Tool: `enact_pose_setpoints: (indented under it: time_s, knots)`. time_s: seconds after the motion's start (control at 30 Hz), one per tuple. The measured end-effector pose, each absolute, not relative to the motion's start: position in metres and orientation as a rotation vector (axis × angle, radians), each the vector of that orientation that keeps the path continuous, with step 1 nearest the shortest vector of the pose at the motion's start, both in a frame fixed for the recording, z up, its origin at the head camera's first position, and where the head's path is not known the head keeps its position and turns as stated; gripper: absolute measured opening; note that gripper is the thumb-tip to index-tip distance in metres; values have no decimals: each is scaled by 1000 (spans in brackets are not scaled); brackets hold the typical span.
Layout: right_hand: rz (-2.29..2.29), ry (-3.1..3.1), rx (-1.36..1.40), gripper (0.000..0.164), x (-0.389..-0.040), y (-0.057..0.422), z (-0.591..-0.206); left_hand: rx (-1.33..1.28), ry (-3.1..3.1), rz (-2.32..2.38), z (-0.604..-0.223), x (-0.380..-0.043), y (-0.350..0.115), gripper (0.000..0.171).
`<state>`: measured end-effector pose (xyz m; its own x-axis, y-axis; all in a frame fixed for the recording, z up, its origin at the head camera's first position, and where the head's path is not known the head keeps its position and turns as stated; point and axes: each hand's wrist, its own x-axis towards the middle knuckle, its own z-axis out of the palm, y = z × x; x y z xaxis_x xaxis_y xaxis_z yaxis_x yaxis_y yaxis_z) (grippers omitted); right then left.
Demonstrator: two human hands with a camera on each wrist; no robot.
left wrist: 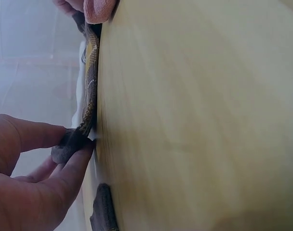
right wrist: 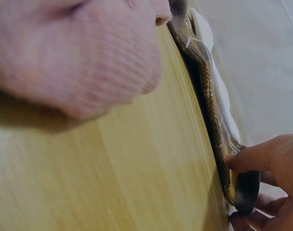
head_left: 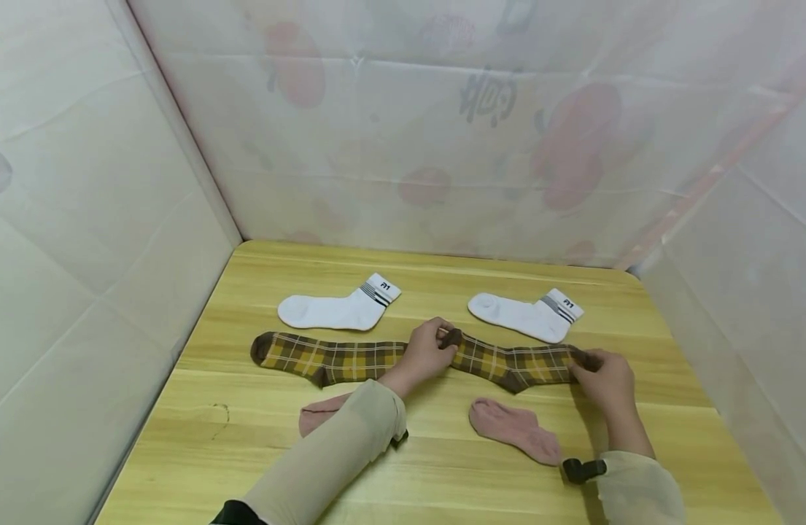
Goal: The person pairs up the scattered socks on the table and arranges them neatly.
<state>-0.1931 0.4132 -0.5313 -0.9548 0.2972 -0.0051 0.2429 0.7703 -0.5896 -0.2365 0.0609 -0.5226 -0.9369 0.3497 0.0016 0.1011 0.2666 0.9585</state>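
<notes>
A yellow and brown plaid sock (head_left: 488,359) is stretched between both hands at the middle right of the table. My left hand (head_left: 425,350) pinches its dark toe end between thumb and fingers, which the left wrist view shows close up. At the other end, my right hand (head_left: 609,383) pinches the dark cuff (right wrist: 246,190). The matching plaid sock (head_left: 357,359) lies flat to the left, its right end hidden behind the left hand. In the left wrist view the held sock (left wrist: 91,82) runs up close to the tabletop.
Two white sports socks (head_left: 330,312) (head_left: 524,315) lie behind the plaid ones. Nearer lie a pink sock (head_left: 514,430) and another pink sock (head_left: 320,414), partly covered by the left sleeve. White sheeting (head_left: 403,146) walls the wooden table (head_left: 192,430) at the back and sides.
</notes>
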Motion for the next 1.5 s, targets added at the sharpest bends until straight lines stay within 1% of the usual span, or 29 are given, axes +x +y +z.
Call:
enact_pose_setpoints:
  time_s: [0.27,0.43,0.73,1.0,1.5]
  knots:
    - [904,-2860,-449,36,-193,412,-533,414,2322,1729,-523,-236,60,32]
    - [907,-2848,-448,34,-192,411,-532,427,2318,1743,-523,-236,60,30]
    - [925,-2833,-499,35,-192,410,-531,415,2308,1772,-524,-235,59,30]
    - [953,-2792,-491,34,-193,410,-533,381,2310,1786,-524,-236,58,30]
    - [997,-2748,-521,41,-194,406,-528,369,2331,1800,-521,-238,53,26]
